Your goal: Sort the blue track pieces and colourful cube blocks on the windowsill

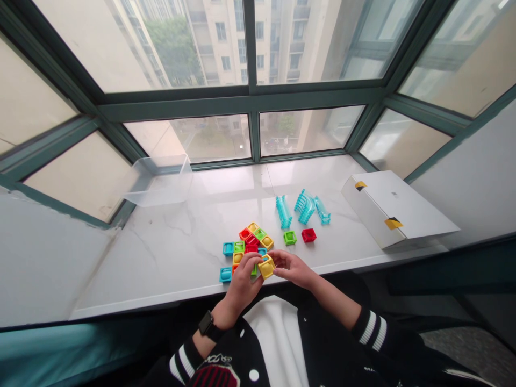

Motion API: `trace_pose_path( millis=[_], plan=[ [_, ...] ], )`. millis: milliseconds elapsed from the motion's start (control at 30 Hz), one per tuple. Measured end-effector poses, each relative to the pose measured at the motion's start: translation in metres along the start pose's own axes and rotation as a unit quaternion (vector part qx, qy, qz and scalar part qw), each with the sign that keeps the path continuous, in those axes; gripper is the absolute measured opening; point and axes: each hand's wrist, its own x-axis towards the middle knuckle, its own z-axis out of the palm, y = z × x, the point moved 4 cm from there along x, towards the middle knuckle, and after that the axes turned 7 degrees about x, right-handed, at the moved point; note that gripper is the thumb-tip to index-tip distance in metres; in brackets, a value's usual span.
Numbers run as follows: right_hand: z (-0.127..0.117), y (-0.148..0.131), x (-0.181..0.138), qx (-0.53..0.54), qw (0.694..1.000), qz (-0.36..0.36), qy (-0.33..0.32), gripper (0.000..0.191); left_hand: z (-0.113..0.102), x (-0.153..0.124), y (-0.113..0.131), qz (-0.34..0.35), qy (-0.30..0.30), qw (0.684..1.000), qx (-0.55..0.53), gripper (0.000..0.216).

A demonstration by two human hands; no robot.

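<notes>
A cluster of small hollow plastic cubes (250, 242) in red, yellow, green, blue and orange lies on the white marble sill (169, 252), near its front edge. My left hand (243, 282) and my right hand (291, 267) meet over the cluster's near side. Both pinch a yellow cube (266, 266) between their fingertips. A blue cube (226, 274) sits just left of my left hand. A lone green cube (289, 237) and a lone red cube (308, 235) rest apart, behind my right hand.
Three turquoise ribbed track pieces (305, 206) lie further back. A white cardboard box (397, 208) with yellow-black tape sits at the right. A clear plastic bin (159, 180) stands at the back left by the window. A watch (206, 323) is on my left wrist.
</notes>
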Motion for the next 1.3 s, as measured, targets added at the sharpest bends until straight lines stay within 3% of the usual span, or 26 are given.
trace_pose_path(
  millis=[300,500,600,867,967,1167,1300],
  plan=[
    [0.002,-0.008,-0.001,-0.046,0.999,-0.016,-0.022,0.066,0.004,-0.002,-0.001,0.026,-0.026,0.999,0.004,0.046],
    [0.002,-0.002,0.005,-0.032,0.995,-0.034,0.083,0.062,0.006,-0.002,-0.006,-0.006,-0.013,1.0,-0.002,0.066],
    [0.008,0.0,0.007,-0.042,0.993,-0.038,0.104,0.064,0.009,-0.002,-0.006,-0.011,-0.014,1.0,0.002,0.067],
    [0.008,-0.002,0.007,-0.043,0.994,-0.049,0.087,0.046,0.006,-0.001,-0.002,-0.02,-0.013,1.0,-0.013,0.057],
    [0.003,-0.002,0.006,-0.075,0.992,-0.046,0.094,0.048,0.007,-0.002,0.0,-0.008,-0.029,0.999,-0.026,0.059],
    [0.003,-0.003,0.002,-0.063,0.996,-0.043,0.034,0.055,0.01,-0.003,-0.001,-0.012,-0.073,0.997,-0.017,0.066],
    [-0.003,-0.005,0.0,-0.069,0.996,-0.037,0.04,0.055,0.011,-0.003,-0.001,0.015,-0.085,0.996,0.006,0.065]
  ],
)
